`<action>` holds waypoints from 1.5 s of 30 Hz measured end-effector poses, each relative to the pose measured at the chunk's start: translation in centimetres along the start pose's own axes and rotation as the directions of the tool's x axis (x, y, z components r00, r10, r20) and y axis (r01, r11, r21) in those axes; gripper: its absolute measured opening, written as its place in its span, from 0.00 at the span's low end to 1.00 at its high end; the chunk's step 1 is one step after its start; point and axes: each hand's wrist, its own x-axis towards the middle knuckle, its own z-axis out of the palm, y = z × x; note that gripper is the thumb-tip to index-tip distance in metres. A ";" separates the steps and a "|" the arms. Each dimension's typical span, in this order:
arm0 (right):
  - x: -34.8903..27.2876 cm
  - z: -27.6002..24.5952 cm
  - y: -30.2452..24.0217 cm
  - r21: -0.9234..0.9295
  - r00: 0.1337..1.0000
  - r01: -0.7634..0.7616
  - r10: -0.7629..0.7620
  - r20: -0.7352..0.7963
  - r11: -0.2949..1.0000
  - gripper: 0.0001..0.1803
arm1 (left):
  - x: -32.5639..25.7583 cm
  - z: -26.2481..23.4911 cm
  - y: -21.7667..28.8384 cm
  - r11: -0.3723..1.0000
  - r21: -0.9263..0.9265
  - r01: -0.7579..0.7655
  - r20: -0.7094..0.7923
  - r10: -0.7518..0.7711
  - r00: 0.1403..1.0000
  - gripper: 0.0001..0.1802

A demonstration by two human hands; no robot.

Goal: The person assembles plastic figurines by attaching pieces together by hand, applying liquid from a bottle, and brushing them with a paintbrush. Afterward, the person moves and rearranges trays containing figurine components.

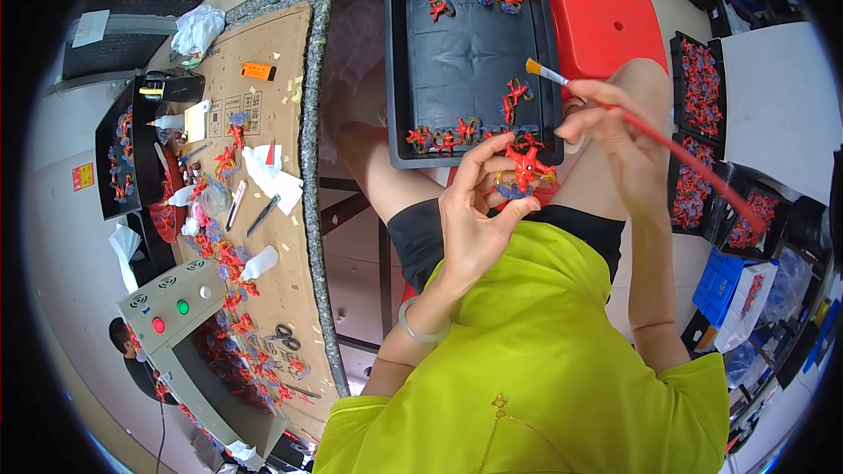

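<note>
A small red figurine (529, 167) with blue and yellow parts is pinched between the thumb and fingers of my left hand (479, 206), over the near right corner of a black tray. My right hand (619, 127) grips a paintbrush (676, 151) with a long red handle, and its tan bristles point up and left, apart from the figurine. The black tray (395, 70) lies across my knees. Inside it, similar red figurines (436, 9) sit in groups at the far end, the right side and the near edge.
A cardboard-topped workbench (290, 149) on the left carries many figurines, white bottles (260, 263), scissors (283, 336) and an orange box (259, 70). A grey machine (176, 307) with buttons stands there. Beyond the tray is a red stool (610, 26). Crates of figurines (700, 88) line the right.
</note>
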 end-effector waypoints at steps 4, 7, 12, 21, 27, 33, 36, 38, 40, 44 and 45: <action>-0.3 -1.1 -2.0 -0.115 0.965 0.262 -0.264 -0.004 0.958 0.28 | -0.1 -0.2 0.1 1.000 0.010 -0.010 -0.003 0.010 1.000 0.36; -0.9 -1.1 -3.4 -0.126 0.951 0.307 -0.301 0.063 0.943 0.29 | 0.0 -0.2 -0.3 1.000 -0.001 -0.012 0.025 0.012 1.000 0.36; -1.6 -0.4 -3.8 -0.167 0.945 0.326 -0.319 0.068 0.931 0.26 | -0.2 0.1 -0.3 0.994 0.108 0.003 -0.009 -0.002 1.000 0.33; -1.5 1.2 -4.1 -0.618 0.836 0.429 -0.549 -0.004 0.658 0.08 | -0.6 0.0 -0.7 0.953 0.294 -0.079 -0.040 0.095 0.995 0.31; -1.4 1.9 -3.1 -0.397 0.892 0.389 -0.447 -0.061 0.831 0.06 | -0.1 0.1 -0.4 0.980 0.193 -0.046 -0.005 0.048 0.999 0.32; -0.4 1.3 -3.9 -0.396 0.911 0.295 -0.380 -0.158 0.870 0.03 | 0.2 -0.3 -0.2 0.992 -0.126 -0.010 0.036 0.014 0.999 0.34; -1.4 2.8 -2.5 -0.194 0.984 0.135 -0.154 -0.085 0.972 0.03 | 0.3 -0.3 -0.2 0.986 -0.169 -0.010 0.016 0.013 1.000 0.34; -2.0 3.3 -1.9 -0.234 0.998 0.048 -0.057 -0.032 0.971 0.08 | 0.3 -0.5 -0.7 0.992 -0.122 -0.026 0.006 0.027 1.000 0.35; -2.1 3.6 -1.2 -0.189 0.999 0.024 -0.032 -0.042 0.982 0.10 | 0.2 -0.7 -1.1 0.996 -0.074 -0.038 -0.005 0.038 0.999 0.36; -1.8 3.7 -0.9 -0.099 0.991 0.122 -0.126 -0.038 0.988 0.12 | 0.9 -0.8 -1.2 0.968 -0.250 -0.027 0.098 0.053 0.994 0.26; -1.8 3.5 -0.8 -0.098 0.992 0.120 -0.125 -0.037 0.988 0.12 | 1.1 -1.0 -1.2 0.924 -0.374 0.077 0.148 -0.023 0.989 0.21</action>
